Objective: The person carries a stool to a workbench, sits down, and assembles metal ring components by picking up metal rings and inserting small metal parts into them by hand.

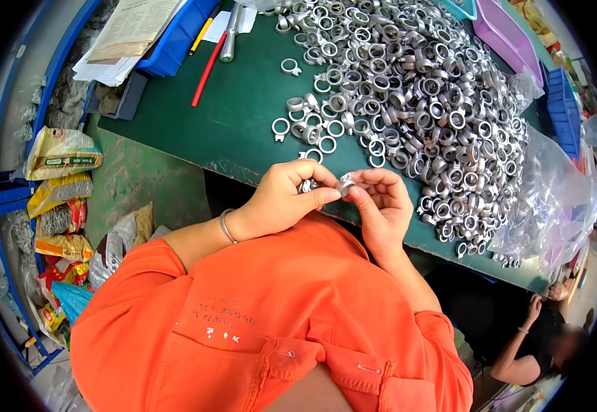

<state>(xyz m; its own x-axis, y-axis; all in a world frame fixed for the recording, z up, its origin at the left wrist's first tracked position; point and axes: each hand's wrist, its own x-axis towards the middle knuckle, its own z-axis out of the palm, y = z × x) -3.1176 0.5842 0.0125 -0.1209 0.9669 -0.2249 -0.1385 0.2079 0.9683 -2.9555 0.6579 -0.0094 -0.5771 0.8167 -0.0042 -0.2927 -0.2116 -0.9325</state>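
Note:
At the table's front edge, my right hand (385,206) pinches a small silvery metal ring clamp (344,185) between thumb and fingers. Beside it my left hand (281,196) is closed, its thumb tip reaching to that same ring. Further small metal rings (307,185) show inside the curled fingers of the left hand, partly hidden. Just beyond both hands, loose ring clamps (327,143) with small lugs lie on the green table (237,130), and a large heap of them (436,89) spreads to the right.
A red pen (208,74), a yellow pen (201,37) and a metal-handled tool (229,44) lie at the back left near a blue bin (175,44). Clear plastic sheeting (549,199) covers the right edge, by a purple tray (508,34). Another person (535,347) sits at lower right.

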